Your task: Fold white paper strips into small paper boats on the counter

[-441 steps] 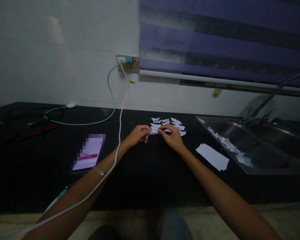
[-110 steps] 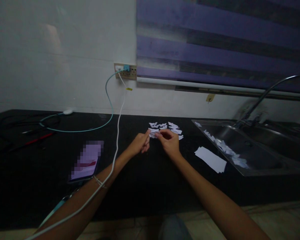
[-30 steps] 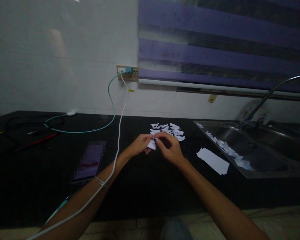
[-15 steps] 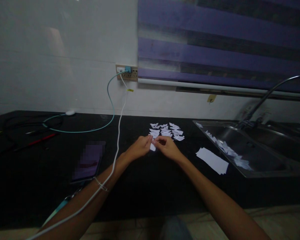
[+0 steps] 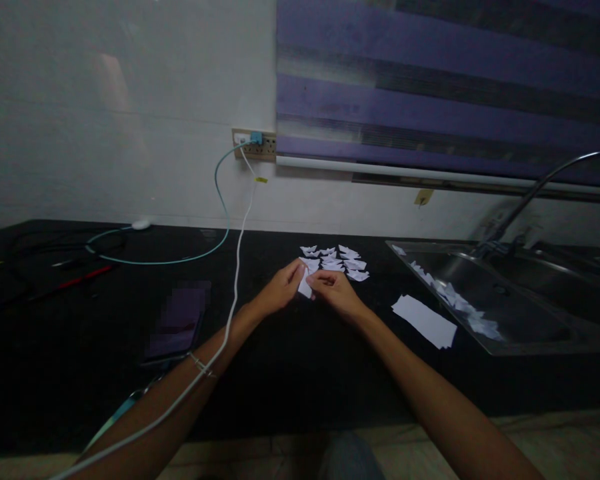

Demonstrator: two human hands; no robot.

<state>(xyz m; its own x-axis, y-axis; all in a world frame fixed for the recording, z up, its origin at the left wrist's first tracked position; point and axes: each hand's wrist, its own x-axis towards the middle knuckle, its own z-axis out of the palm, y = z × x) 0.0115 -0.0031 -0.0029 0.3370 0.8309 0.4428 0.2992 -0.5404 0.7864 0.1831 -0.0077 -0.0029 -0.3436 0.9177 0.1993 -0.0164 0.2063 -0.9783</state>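
Note:
A small folded piece of white paper (image 5: 305, 287) is held between my two hands above the black countertop. My left hand (image 5: 284, 288) pinches its left edge, and my right hand (image 5: 333, 290) grips its right side with thumb and fingertips. Just behind my fingers, several white folded paper boats (image 5: 349, 253) lie in rows on the counter. To the right of my right hand is a stack of flat white paper slips (image 5: 425, 320). The exact folds of the held paper are too small to make out.
A steel sink (image 5: 525, 300) with a curved faucet (image 5: 545, 179) is at the right; white paper pieces (image 5: 455, 298) lie along its left rim. A phone (image 5: 177, 323) lies by my left forearm. A white cable (image 5: 237, 280) crosses that forearm. Teal and black cables lie at back left.
Earlier my hands worked at the front row of boats; now they hold a folded paper slightly nearer me. Over the last second the paper has turned and my right fingers have shifted down along it.

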